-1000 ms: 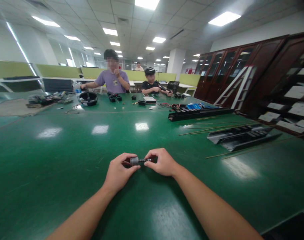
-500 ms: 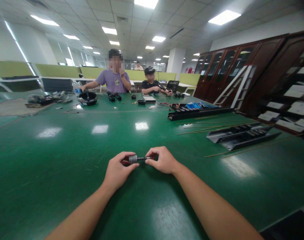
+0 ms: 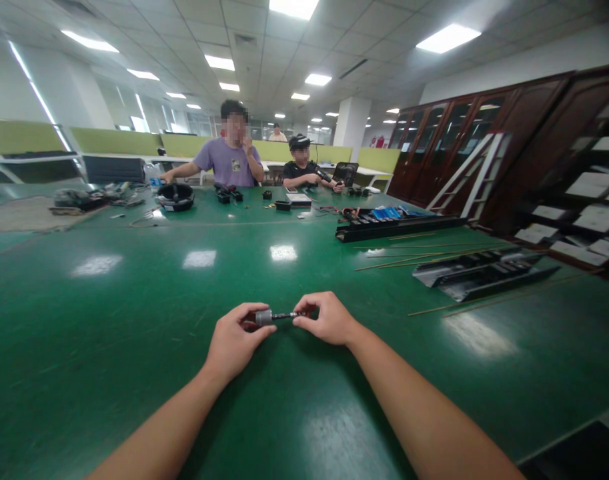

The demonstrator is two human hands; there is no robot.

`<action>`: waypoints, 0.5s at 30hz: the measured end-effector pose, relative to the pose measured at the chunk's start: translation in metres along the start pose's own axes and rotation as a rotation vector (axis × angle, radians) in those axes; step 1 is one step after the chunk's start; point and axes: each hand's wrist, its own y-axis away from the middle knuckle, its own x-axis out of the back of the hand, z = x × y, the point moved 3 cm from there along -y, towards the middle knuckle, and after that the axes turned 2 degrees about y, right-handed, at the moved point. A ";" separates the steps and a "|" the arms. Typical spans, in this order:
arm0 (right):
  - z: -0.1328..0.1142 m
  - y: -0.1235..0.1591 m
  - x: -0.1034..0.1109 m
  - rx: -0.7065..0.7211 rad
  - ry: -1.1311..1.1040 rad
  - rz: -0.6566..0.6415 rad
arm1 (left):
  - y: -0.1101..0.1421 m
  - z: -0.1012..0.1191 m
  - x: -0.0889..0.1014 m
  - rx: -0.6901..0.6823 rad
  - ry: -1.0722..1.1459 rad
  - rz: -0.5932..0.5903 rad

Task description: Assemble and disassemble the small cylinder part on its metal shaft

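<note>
My left hand (image 3: pixel 239 337) is closed in a pinch around a small grey metal cylinder (image 3: pixel 264 317), thumb below and fingers above. A thin dark shaft (image 3: pixel 283 315) runs level from the cylinder's right end towards my right hand (image 3: pixel 324 320). That hand pinches the shaft's far end between thumb and fingertips; a bit of shiny metal shows there, its detail too small to make out. Both hands are held just over the green tabletop (image 3: pixel 264 267). Whether shaft and cylinder are one piece, I cannot tell.
Black metal channels (image 3: pixel 484 283) and thin brass-coloured rods (image 3: pixel 404 262) lie to the right. Another channel (image 3: pixel 374 232) sits behind, with blue items. Two people (image 3: pixel 229 163) are across the table, near a black round object (image 3: pixel 175 197) and small black parts. A ladder (image 3: pixel 477 175) leans by dark cabinets.
My hands have drawn slightly apart, the left one shifting left with the cylinder. A longer stretch of shaft shows between them. Across the table, one person's head has moved right.
</note>
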 end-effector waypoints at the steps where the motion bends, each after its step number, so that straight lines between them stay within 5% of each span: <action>1: 0.001 0.000 0.000 -0.003 -0.001 0.002 | 0.000 0.000 0.000 0.004 0.004 0.000; 10: 0.012 -0.001 0.005 -0.026 0.015 0.013 | -0.005 -0.002 0.018 0.029 -0.182 0.115; 15: 0.017 0.000 -0.001 -0.027 -0.017 -0.045 | -0.010 -0.014 0.033 0.161 0.225 0.210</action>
